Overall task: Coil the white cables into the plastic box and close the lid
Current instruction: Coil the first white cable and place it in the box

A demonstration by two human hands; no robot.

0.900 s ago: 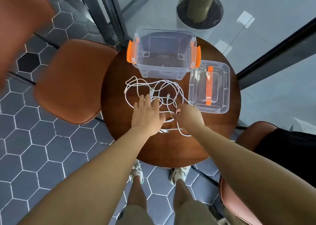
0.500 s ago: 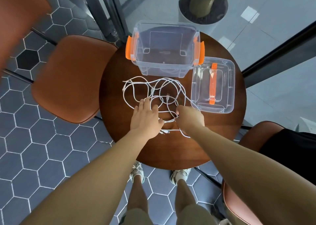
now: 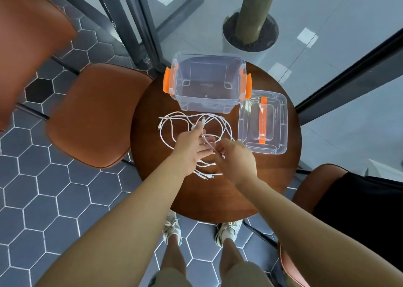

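Pinches one end of the white cables in the left hand. Grips a strand with curled right hand.

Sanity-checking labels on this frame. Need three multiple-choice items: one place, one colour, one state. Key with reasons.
1. Where does the lid lie relative to the box?
A. Clipped onto it
B. On a chair seat
C. On the table, to its right

2. What colour are the box's latches?
A. Orange
B. Blue
C. Black

3. What state are the white cables in?
A. Coiled inside the box
B. Loose and tangled on the table
C. Hanging off the table edge

Key: 1 C, the lid lies flat beside the box's right latch. 2 A, both side latches show orange. 3 B, the cables sprawl in front of the open box.
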